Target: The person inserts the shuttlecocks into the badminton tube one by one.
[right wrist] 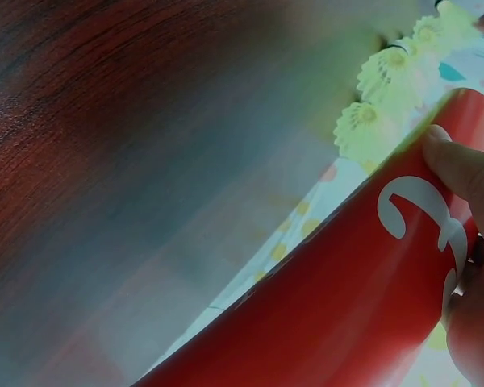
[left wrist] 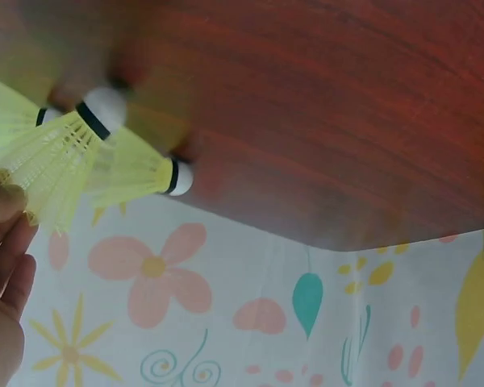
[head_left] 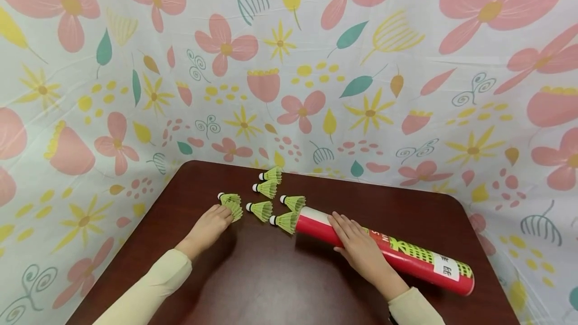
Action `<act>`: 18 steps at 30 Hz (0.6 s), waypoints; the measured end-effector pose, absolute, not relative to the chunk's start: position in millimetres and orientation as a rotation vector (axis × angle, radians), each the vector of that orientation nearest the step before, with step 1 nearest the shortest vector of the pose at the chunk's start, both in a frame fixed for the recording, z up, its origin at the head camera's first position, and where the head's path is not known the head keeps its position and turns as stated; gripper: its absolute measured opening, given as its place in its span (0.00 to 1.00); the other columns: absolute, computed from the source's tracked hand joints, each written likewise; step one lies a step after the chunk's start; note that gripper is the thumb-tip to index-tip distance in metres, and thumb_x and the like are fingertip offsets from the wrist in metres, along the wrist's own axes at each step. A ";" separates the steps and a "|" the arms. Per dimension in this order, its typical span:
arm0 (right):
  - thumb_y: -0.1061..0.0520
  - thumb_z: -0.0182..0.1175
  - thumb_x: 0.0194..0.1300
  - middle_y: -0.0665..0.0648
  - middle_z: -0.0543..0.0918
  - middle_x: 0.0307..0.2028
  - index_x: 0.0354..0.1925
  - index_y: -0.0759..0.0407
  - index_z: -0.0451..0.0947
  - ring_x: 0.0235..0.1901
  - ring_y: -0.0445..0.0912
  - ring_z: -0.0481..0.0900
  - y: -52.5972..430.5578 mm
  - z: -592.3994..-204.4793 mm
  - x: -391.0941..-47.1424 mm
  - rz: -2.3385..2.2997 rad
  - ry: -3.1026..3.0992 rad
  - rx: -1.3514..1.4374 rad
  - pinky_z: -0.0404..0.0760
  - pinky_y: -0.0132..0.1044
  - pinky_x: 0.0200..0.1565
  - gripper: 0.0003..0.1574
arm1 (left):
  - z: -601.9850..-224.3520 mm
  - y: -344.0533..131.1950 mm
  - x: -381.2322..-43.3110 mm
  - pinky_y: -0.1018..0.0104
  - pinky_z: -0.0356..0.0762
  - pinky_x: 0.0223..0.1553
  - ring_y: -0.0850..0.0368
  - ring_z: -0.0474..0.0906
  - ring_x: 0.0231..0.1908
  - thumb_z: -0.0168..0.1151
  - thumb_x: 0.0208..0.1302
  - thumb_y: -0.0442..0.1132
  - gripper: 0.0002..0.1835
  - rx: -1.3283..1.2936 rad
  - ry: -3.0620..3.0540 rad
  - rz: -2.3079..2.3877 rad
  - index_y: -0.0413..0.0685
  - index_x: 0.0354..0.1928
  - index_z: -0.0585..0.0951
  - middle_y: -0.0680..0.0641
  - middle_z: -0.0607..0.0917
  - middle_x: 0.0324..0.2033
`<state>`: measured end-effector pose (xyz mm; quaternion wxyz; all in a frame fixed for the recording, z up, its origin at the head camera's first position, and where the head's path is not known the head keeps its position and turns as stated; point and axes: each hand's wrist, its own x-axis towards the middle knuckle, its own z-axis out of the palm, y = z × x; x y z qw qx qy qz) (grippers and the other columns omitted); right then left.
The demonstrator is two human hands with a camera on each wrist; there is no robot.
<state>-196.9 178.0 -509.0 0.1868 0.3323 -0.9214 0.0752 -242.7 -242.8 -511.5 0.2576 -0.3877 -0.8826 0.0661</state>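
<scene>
My left hand (head_left: 215, 222) pinches a yellow shuttlecock (left wrist: 60, 157) by the rim of its skirt, its white cork pointing away from the fingers. Behind it in the left wrist view another shuttlecock (left wrist: 141, 173) shows its cork and black band. My right hand (head_left: 358, 247) grips a long red shuttlecock tube (head_left: 415, 267) lying slantwise on the table, fingers over the top and thumb (right wrist: 452, 157) along the side. At the tube's left end, a shuttlecock (head_left: 286, 221) lies with its skirt against the opening and its cork facing left.
Several more yellow shuttlecocks lie between the hands and toward the back, including one (head_left: 260, 210) in the middle and one (head_left: 272, 175) near the far edge. The dark brown table (head_left: 271, 275) meets a flower-patterned cloth (head_left: 289, 64) behind and at both sides.
</scene>
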 end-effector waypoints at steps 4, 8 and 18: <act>0.51 0.75 0.50 0.64 0.67 0.66 0.71 0.62 0.58 0.64 0.57 0.67 178.1 -510.5 -197.3 0.213 -2.586 0.940 0.69 0.53 0.61 0.57 | -502.5 -239.2 -240.7 0.59 0.71 0.39 0.51 0.73 0.35 0.65 0.50 0.32 0.05 -1.003 -2.358 0.154 0.44 0.28 0.78 0.48 0.78 0.30; 0.52 0.75 0.49 0.64 0.67 0.66 0.71 0.62 0.58 0.64 0.57 0.67 178.4 -510.6 -198.6 0.220 -2.578 0.941 0.69 0.54 0.61 0.57 | -493.3 -234.3 -240.7 0.58 0.72 0.37 0.48 0.75 0.35 0.61 0.50 0.26 0.07 -0.974 -2.289 0.066 0.42 0.32 0.80 0.46 0.79 0.32; 0.52 0.76 0.48 0.63 0.68 0.66 0.71 0.62 0.59 0.64 0.56 0.67 176.7 -509.5 -198.5 0.224 -2.584 0.924 0.69 0.53 0.61 0.58 | -486.7 -217.1 -235.9 0.59 0.78 0.38 0.50 0.79 0.37 0.67 0.49 0.21 0.12 -0.883 -2.204 -0.431 0.39 0.36 0.82 0.46 0.82 0.33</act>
